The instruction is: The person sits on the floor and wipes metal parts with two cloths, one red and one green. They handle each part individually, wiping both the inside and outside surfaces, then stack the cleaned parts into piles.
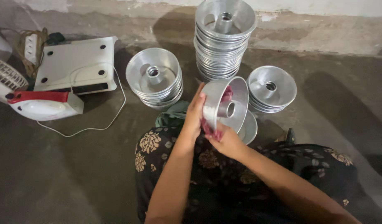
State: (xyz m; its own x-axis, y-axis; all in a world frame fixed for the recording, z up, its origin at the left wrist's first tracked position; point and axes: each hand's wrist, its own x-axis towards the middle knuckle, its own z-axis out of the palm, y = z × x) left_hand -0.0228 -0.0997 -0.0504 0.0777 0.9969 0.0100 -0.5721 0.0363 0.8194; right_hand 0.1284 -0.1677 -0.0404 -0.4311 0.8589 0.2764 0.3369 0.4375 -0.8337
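Three stacks of aluminium ring moulds stand on the concrete floor (pixel 54 174) before you: the tall stack (pixel 224 41) at the wall, a lower stack (pixel 154 79) to its left, and the lowest stack (pixel 271 89) to its right. Your left hand (pixel 195 116) grips the rim of one tilted ring mould (pixel 224 105) held above your lap, just in front of the stacks. Your right hand (pixel 226 141), below that mould, is closed on one red cloth (pixel 226 96) pressed into it, with one more mould (pixel 250 128) lying beneath.

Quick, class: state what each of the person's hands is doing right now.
Left hand: closed on the rim of the tilted ring-shaped metal pan.
Right hand: closed on a red cloth at the pan.
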